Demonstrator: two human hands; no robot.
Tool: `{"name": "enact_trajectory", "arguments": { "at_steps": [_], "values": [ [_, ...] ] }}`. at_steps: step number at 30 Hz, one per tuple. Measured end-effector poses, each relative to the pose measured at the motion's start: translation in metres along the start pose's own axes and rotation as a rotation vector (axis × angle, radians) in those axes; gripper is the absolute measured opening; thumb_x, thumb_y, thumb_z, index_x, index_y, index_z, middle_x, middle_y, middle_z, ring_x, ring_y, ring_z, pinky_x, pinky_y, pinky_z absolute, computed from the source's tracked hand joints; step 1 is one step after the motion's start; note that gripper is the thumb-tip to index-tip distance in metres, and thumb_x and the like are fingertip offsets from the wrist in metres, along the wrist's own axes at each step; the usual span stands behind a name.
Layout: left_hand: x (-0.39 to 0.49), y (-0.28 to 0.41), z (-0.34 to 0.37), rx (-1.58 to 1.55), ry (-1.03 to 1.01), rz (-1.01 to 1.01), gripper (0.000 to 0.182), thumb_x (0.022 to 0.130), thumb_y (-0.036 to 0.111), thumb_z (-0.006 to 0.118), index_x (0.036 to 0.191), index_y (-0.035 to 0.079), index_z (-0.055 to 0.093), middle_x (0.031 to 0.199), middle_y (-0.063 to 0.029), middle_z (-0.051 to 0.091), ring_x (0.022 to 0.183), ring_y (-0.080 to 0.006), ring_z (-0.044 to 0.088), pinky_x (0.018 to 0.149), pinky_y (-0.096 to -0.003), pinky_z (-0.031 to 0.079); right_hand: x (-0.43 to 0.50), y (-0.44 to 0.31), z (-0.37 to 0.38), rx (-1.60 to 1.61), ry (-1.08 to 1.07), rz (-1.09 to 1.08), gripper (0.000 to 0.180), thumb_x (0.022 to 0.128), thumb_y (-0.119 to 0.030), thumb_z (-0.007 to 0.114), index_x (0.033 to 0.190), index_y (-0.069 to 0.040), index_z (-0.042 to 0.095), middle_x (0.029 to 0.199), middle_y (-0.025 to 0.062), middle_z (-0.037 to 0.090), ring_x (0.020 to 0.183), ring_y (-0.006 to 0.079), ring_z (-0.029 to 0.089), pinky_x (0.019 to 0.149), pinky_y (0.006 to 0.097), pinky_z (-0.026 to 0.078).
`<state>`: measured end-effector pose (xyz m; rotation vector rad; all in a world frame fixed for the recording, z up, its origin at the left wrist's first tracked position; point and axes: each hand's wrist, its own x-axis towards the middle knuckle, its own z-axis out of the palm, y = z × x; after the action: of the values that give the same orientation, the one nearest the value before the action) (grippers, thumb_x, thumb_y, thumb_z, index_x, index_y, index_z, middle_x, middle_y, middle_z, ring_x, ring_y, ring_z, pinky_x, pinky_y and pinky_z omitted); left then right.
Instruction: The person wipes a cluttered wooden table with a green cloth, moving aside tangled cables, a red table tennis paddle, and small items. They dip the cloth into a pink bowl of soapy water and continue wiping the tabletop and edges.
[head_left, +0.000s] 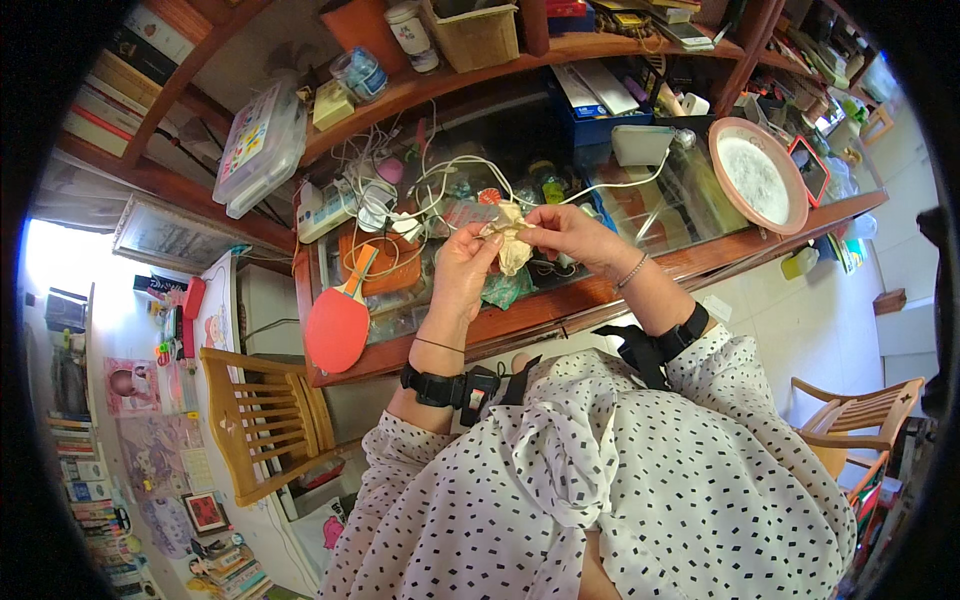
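Note:
Both hands meet over the glass-topped desk, pinching a crumpled cream-coloured piece of thin material (515, 251), cloth or paper. My left hand (466, 262) grips its left edge between thumb and fingers. From the right, my right hand (562, 234) pinches its upper right part. Just below the hands lies a crumpled green bag (508, 289). Looped white cables (457, 161) spread behind and to the left. A red table tennis bat (339, 328) lies at the desk's left front, its handle pointing up and right.
A pink basin (796, 214) of white suds stands at the desk's right. A white power strip (322, 210) and a blue box (600, 131) are on the desk. Above runs a wooden shelf (555, 54) with jars and boxes. Wooden chairs (262, 427) stand at left and right.

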<state>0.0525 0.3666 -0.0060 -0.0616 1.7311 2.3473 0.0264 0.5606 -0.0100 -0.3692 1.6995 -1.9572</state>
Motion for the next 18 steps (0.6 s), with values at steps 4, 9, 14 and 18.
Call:
{"name": "enact_trajectory", "arguments": {
  "at_steps": [4, 9, 14, 18],
  "values": [
    [0.001, -0.006, -0.003, 0.049, -0.085, -0.039, 0.016, 0.088, 0.003, 0.059, 0.104, 0.0, 0.057, 0.09, -0.0058, 0.066, 0.079, -0.0104, 0.062, 0.068, -0.0236, 0.05, -0.001, 0.006, -0.008, 0.022, -0.021, 0.071, 0.016, 0.091, -0.024, 0.059, 0.096, -0.008, 0.056, 0.087, -0.0043, 0.059, 0.077, 0.003, 0.054, 0.063, 0.018, 0.046],
    [-0.002, -0.027, -0.008, 0.151, -0.247, -0.17, 0.019, 0.087, 0.004, 0.062, 0.105, 0.001, 0.056, 0.093, -0.0056, 0.065, 0.081, -0.0111, 0.062, 0.071, -0.0235, 0.051, -0.012, 0.021, -0.016, 0.06, -0.058, 0.19, 0.02, 0.091, -0.026, 0.059, 0.101, -0.009, 0.057, 0.089, -0.0035, 0.06, 0.076, 0.0044, 0.056, 0.063, 0.0186, 0.047],
    [-0.009, -0.031, -0.025, 0.392, -0.085, 0.018, 0.03, 0.085, 0.01, 0.066, 0.111, 0.0, 0.055, 0.1, -0.0087, 0.062, 0.085, -0.016, 0.061, 0.074, -0.0267, 0.05, -0.009, 0.023, -0.052, 0.056, 0.324, 0.145, 0.019, 0.091, -0.022, 0.06, 0.102, -0.007, 0.057, 0.087, -0.0005, 0.062, 0.071, 0.005, 0.058, 0.059, 0.0187, 0.047],
    [-0.007, -0.022, -0.038, 1.021, 0.176, 0.386, 0.034, 0.076, 0.019, 0.073, 0.104, 0.004, 0.06, 0.104, -0.0124, 0.058, 0.091, -0.0276, 0.059, 0.078, -0.0349, 0.049, 0.014, 0.019, -0.088, -0.193, 0.436, -0.127, 0.013, 0.089, -0.016, 0.06, 0.092, -0.005, 0.053, 0.076, -0.0024, 0.055, 0.065, 0.0036, 0.051, 0.055, 0.0184, 0.041]
  ]
}}
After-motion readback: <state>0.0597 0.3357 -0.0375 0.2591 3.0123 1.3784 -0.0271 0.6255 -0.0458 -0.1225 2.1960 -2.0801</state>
